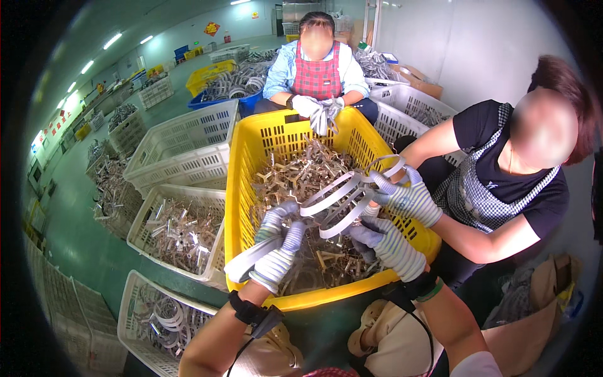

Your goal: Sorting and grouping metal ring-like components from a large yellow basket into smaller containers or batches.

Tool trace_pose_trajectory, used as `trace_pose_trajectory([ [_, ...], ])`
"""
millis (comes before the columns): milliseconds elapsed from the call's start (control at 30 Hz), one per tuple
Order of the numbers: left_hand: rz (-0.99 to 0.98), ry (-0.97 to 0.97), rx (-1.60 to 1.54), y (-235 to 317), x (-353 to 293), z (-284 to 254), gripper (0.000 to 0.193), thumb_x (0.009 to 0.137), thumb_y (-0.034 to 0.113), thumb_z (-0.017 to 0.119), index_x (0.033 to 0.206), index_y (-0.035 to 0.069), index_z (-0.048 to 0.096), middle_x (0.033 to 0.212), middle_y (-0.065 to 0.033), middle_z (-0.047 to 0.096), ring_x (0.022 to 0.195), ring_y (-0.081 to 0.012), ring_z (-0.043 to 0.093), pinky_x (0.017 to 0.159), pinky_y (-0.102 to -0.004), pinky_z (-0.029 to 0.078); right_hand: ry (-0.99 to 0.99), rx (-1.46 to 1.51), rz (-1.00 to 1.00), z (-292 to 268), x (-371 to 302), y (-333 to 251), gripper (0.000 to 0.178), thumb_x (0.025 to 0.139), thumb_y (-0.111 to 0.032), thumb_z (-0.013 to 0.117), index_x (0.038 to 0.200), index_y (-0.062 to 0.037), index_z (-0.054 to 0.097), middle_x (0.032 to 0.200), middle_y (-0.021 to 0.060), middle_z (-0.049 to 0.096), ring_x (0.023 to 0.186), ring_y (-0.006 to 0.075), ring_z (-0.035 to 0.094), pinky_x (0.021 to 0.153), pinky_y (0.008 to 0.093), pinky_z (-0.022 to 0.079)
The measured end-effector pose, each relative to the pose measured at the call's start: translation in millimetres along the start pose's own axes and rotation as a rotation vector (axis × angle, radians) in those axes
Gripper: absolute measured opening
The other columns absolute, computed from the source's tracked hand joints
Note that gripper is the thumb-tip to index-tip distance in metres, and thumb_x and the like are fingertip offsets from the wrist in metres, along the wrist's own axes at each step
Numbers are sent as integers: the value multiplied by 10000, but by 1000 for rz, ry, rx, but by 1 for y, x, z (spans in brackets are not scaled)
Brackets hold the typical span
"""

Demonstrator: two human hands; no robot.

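Both my hands wear striped gloves with grey fingertips and are over a yellow basket (295, 303) filled with small metal pieces (301, 169). My left hand (276, 248) is closed around a curved, flat metal band (247, 259) at the basket's near left edge. Towards the basket's right side, my right hand (392, 251) has its fingers closed at the lower end of several silvery curved bands (345, 220). Its fingertips are partly hidden. Right beside it, a co-worker's gloved hands (411, 195) hold a similar thin ring (392, 166) and overlap the same bands.
Across the basket sits another person whose gloved hands (320, 112) hold grey bands over its far rim. White crates (182, 147) stand on the left, some with metal parts. A cardboard box (534, 327) is at the lower right.
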State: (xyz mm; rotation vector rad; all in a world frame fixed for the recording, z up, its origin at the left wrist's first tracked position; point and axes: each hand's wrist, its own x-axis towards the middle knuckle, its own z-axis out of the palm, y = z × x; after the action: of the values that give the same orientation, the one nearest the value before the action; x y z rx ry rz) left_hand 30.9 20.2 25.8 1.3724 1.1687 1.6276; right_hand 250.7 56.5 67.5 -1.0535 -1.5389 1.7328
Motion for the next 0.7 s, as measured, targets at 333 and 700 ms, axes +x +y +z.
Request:
trace_pose_trajectory([
  [333,-2,-31,-315,-4,-8,6,350,785,-21,654,1089,87,517,1084,-23,542,934,-111,513,796,-263,446,-122,240,67,1,5,24,270,887,-302,590,1022,-74,640,633,-56,487,487,26,416,429,177,327],
  [700,42,29,-214,-24,-10,-7,177,774,19,695,890,77,575,1019,-70,619,853,-134,566,772,-289,483,-209,377,77,10,16,46,286,894,-305,589,1004,-46,642,593,-59,441,442,27,352,389,194,253],
])
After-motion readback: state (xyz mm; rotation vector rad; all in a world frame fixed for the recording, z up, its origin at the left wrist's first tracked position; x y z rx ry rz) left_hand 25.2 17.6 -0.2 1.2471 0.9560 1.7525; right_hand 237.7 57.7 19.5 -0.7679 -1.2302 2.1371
